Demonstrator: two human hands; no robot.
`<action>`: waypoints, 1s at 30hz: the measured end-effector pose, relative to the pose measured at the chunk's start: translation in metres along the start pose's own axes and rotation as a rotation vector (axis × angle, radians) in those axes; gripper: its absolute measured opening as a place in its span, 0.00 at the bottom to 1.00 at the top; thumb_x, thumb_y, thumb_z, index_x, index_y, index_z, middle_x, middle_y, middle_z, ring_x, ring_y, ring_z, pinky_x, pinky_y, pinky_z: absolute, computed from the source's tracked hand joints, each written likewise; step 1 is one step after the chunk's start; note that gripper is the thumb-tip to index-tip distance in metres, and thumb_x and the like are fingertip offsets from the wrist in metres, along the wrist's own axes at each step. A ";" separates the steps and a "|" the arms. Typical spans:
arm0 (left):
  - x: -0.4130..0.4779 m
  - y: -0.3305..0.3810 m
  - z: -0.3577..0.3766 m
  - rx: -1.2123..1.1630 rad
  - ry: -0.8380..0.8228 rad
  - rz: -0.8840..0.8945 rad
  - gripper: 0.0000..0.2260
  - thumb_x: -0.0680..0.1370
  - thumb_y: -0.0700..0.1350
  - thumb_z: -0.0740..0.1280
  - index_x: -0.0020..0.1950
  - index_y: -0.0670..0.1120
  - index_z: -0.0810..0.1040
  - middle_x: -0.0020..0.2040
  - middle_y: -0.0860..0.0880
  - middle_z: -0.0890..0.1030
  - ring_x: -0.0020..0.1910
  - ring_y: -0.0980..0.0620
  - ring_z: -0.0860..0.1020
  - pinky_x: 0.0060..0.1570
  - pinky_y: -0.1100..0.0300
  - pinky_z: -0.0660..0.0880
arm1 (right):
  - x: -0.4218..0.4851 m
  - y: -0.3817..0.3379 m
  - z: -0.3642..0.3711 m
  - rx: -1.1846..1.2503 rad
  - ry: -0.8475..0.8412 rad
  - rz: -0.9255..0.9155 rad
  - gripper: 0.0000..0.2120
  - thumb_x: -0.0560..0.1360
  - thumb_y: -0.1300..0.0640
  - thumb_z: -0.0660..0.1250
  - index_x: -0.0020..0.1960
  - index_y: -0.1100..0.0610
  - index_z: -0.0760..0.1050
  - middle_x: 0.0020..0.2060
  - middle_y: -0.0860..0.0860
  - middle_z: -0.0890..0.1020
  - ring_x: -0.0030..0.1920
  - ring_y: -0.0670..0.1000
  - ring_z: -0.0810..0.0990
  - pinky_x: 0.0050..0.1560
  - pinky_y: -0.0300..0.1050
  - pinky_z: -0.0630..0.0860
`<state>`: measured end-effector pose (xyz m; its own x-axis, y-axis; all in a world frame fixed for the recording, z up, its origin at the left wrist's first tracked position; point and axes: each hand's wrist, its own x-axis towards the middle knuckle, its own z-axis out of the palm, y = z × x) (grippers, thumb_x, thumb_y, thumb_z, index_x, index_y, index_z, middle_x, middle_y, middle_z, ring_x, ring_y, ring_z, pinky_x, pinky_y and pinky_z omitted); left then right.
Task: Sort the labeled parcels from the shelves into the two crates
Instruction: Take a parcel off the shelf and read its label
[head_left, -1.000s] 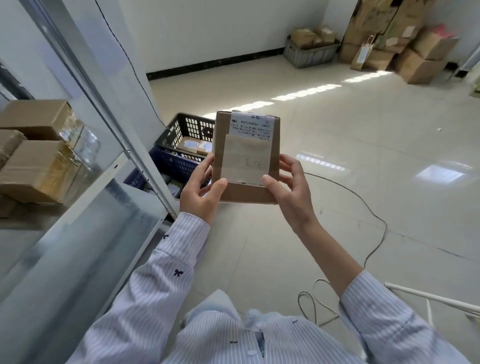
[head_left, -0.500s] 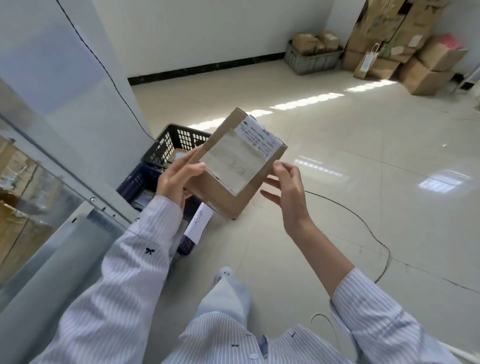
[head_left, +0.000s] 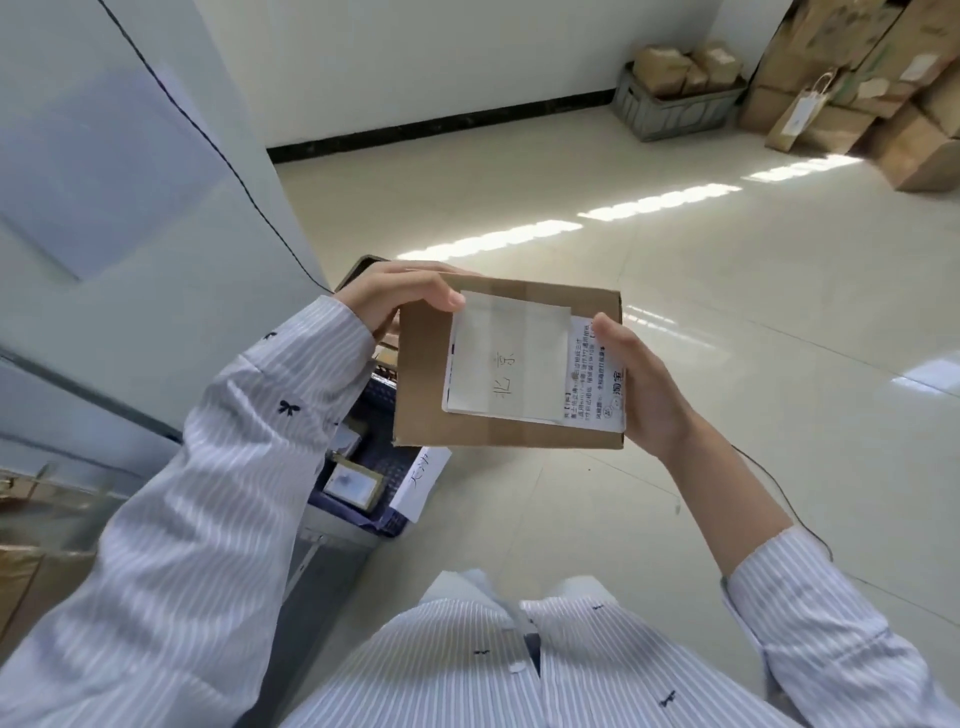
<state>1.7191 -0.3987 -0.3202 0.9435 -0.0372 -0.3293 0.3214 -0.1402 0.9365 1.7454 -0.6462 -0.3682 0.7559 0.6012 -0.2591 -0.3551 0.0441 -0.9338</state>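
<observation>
Parcel (head_left: 422, 387) held level, label (head_left: 506, 364) upward, presumably for reading: left hand (head_left: 400, 299) pinches its far-left corner, right hand (head_left: 641, 387) clasps its right edge. It hangs just beside the blue crate (head_left: 358, 512) below. A grey crate (head_left: 675, 111) stands by the far wall.

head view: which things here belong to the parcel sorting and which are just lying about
In the job: labeled parcel, gripped by left hand and right hand; blue crate below with its paper tag and a small parcel inside.
Lying about: grey crate of boxes by the far wall; stacked cartons; paper bag.
</observation>
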 end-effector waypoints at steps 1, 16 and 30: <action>0.007 0.002 -0.001 0.001 -0.009 0.010 0.27 0.56 0.52 0.70 0.55 0.46 0.82 0.52 0.44 0.81 0.52 0.46 0.79 0.58 0.46 0.71 | 0.005 -0.001 -0.002 0.010 0.007 0.005 0.19 0.72 0.43 0.56 0.51 0.53 0.78 0.40 0.49 0.85 0.41 0.49 0.84 0.38 0.40 0.79; 0.075 -0.010 0.043 -0.486 0.598 0.056 0.55 0.50 0.75 0.70 0.73 0.58 0.58 0.72 0.52 0.67 0.69 0.50 0.68 0.63 0.42 0.69 | 0.106 -0.020 -0.043 0.213 0.212 -0.130 0.52 0.61 0.37 0.75 0.66 0.72 0.58 0.55 0.63 0.73 0.57 0.60 0.74 0.55 0.55 0.72; 0.169 0.028 0.101 -0.475 1.030 0.286 0.33 0.61 0.54 0.76 0.63 0.65 0.67 0.67 0.57 0.71 0.61 0.53 0.76 0.55 0.51 0.78 | 0.168 -0.051 -0.123 0.108 0.041 0.001 0.39 0.63 0.39 0.69 0.63 0.63 0.64 0.51 0.55 0.76 0.53 0.49 0.76 0.57 0.49 0.73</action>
<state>1.8793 -0.5085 -0.3619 0.5358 0.8429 -0.0502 -0.1211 0.1355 0.9833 1.9579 -0.6461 -0.3949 0.7766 0.5682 -0.2722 -0.4116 0.1304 -0.9020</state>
